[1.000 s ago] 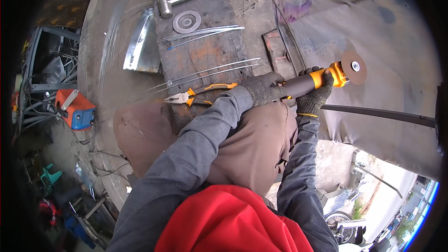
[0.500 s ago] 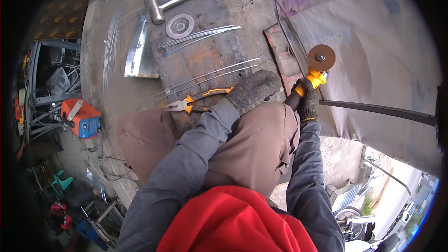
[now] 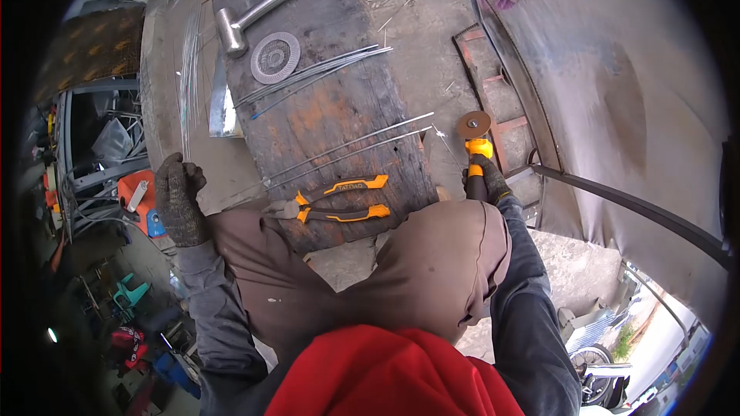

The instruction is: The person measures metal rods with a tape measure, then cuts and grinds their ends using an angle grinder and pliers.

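My gloved right hand (image 3: pixel 488 177) is closed around the dark body of a yellow-and-black angle grinder (image 3: pixel 479 149), whose brown cutting disc (image 3: pixel 473 125) points away from me. My gloved left hand (image 3: pixel 182 199) is out beside my left knee, its fingers bent at the near end of the thin metal rods (image 3: pixel 189 92) on the floor. Whether a rod is between those fingers I cannot make out. Orange-and-black pliers (image 3: pixel 339 199) lie with handles spread on a scorched wooden board (image 3: pixel 331 119) between my knees. Two cut rods (image 3: pixel 362 141) lie just beyond them.
On the board are a metal hammer (image 3: pixel 231 33), a flap disc (image 3: pixel 275 58) and a bundle of rods (image 3: pixel 316 73). A rusty metal frame (image 3: pixel 497 81) stands right of the grinder, near a dark bar (image 3: pixel 632 204). An orange-and-blue machine (image 3: pixel 142 202) sits at left.
My left hand has swung from above the pliers, near my right knee, to the rods at far left. The grinder in my right hand has come lower and closer. The view has shifted.
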`<control>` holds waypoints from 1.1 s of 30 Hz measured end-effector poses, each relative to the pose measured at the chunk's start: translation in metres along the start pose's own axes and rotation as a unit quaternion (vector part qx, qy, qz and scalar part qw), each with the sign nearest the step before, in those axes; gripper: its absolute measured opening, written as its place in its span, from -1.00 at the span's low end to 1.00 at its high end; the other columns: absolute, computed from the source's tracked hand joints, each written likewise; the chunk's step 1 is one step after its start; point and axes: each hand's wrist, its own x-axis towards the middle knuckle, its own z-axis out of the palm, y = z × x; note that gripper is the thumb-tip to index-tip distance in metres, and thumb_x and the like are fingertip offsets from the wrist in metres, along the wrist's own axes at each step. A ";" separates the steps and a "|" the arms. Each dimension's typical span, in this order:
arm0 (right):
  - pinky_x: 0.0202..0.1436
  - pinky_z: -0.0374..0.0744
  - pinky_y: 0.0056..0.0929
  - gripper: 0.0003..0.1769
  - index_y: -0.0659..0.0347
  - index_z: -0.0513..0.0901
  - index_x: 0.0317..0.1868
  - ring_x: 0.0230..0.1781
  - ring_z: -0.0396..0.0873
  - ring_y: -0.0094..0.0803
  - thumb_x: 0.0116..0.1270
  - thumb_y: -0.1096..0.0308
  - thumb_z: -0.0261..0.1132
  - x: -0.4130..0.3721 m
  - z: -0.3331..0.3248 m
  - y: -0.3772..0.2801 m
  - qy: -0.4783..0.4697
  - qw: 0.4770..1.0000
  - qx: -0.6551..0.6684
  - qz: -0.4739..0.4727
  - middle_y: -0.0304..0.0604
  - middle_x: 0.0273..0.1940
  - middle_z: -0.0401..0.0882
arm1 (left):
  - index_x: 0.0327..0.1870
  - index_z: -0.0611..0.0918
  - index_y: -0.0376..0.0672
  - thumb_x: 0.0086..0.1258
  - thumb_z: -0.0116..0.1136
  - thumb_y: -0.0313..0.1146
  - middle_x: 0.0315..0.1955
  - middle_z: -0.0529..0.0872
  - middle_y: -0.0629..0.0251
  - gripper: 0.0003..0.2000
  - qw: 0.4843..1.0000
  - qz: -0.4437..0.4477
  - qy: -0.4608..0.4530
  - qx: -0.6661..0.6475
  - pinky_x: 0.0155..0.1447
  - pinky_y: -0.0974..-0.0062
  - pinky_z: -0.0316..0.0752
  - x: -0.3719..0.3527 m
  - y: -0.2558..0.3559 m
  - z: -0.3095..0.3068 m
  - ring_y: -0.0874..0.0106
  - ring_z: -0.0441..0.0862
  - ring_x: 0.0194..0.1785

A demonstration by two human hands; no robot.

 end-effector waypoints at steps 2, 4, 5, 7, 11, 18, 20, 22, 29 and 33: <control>-0.44 0.71 -0.24 -0.59 0.15 0.57 -0.05 -0.55 0.67 -0.22 0.24 0.08 0.44 0.022 -0.006 0.009 -0.006 1.000 0.006 0.017 -0.09 -0.44 0.64 | 0.18 0.61 -0.32 0.59 0.16 -0.22 -0.28 0.67 0.28 -0.65 0.996 -0.018 0.065 -0.058 -0.14 0.53 0.56 0.024 -0.037 -0.038 0.49 0.62 -0.22; -0.42 0.72 -0.23 -0.56 0.18 0.56 -0.05 -0.54 0.68 -0.22 0.24 0.05 0.44 0.036 -0.011 0.015 -0.008 0.999 0.015 0.030 -0.07 -0.43 0.66 | 0.18 0.61 -0.33 0.59 0.16 -0.22 -0.29 0.66 0.28 -0.65 0.999 0.001 0.038 0.003 -0.16 0.54 0.56 0.026 -0.044 -0.036 0.50 0.62 -0.23; -0.42 0.73 -0.22 -0.54 0.19 0.56 -0.05 -0.54 0.68 -0.21 0.23 0.04 0.44 0.043 -0.014 0.018 -0.013 0.999 0.019 0.037 -0.07 -0.43 0.66 | 0.18 0.61 -0.33 0.59 0.16 -0.23 -0.29 0.66 0.29 -0.65 0.998 0.023 0.009 0.056 -0.17 0.54 0.55 0.030 -0.046 -0.036 0.50 0.61 -0.24; -0.41 0.73 -0.24 -0.54 0.19 0.56 -0.06 -0.53 0.68 -0.24 0.24 0.02 0.44 0.047 -0.013 0.012 -0.025 0.998 0.027 0.046 -0.09 -0.42 0.66 | 0.17 0.61 -0.33 0.60 0.16 -0.25 -0.31 0.65 0.29 -0.67 0.993 0.035 0.037 0.107 -0.20 0.56 0.54 0.021 -0.034 -0.009 0.51 0.60 -0.26; -0.41 0.72 -0.27 -0.49 0.20 0.55 -0.04 -0.53 0.67 -0.28 0.24 -0.02 0.46 0.051 -0.015 0.006 -0.045 0.995 -0.039 0.083 -0.11 -0.41 0.66 | 0.16 0.62 -0.32 0.61 0.14 -0.26 -0.31 0.65 0.28 -0.69 0.994 0.024 0.026 0.101 -0.19 0.55 0.56 0.025 -0.036 -0.007 0.50 0.61 -0.26; -0.47 0.70 -0.24 -0.37 0.22 0.52 0.08 -0.56 0.65 -0.25 0.16 0.01 0.53 0.053 -0.032 0.014 -0.028 0.993 -0.038 0.105 -0.04 -0.42 0.64 | 0.13 0.63 -0.28 0.60 0.15 -0.27 -0.32 0.68 0.27 -0.72 0.996 0.012 0.026 0.083 -0.21 0.55 0.59 0.028 -0.032 0.008 0.50 0.64 -0.28; -0.46 0.70 -0.22 -0.32 0.23 0.51 0.11 -0.53 0.66 -0.25 0.13 0.00 0.54 0.048 -0.036 0.010 -0.014 0.989 -0.131 0.069 -0.05 -0.41 0.64 | 0.17 0.62 -0.34 0.57 0.19 -0.30 -0.31 0.62 0.28 -0.68 0.997 -0.016 0.028 0.070 -0.17 0.48 0.49 0.030 -0.032 0.011 0.46 0.54 -0.28; -0.37 0.69 -0.22 -0.24 0.29 0.54 0.17 -0.45 0.69 -0.26 0.07 0.00 0.59 0.045 -0.043 -0.001 0.015 0.954 -0.297 0.033 -0.03 -0.31 0.67 | 0.17 0.62 -0.32 0.57 0.19 -0.28 -0.33 0.63 0.29 -0.68 0.997 -0.008 0.022 0.076 -0.19 0.49 0.50 0.029 -0.030 0.018 0.46 0.56 -0.29; 0.12 0.60 -0.18 -0.19 0.28 0.51 0.30 0.03 0.70 -0.08 0.06 0.11 0.57 0.037 -0.058 0.005 0.117 0.803 -0.556 -0.180 0.07 0.00 0.73 | 0.12 0.63 -0.27 0.59 0.17 -0.27 -0.34 0.69 0.26 -0.73 0.995 0.018 0.013 0.102 -0.25 0.56 0.58 0.025 -0.024 0.031 0.50 0.63 -0.32; 0.21 0.58 -0.15 -0.16 0.20 0.51 0.34 0.20 0.64 0.01 0.09 0.03 0.54 0.031 -0.054 0.022 0.167 0.780 -0.567 -0.206 0.15 0.15 0.67 | 0.12 0.63 -0.27 0.58 0.18 -0.27 -0.34 0.69 0.26 -0.73 0.994 0.015 0.019 0.105 -0.25 0.55 0.58 0.022 -0.024 0.029 0.51 0.63 -0.31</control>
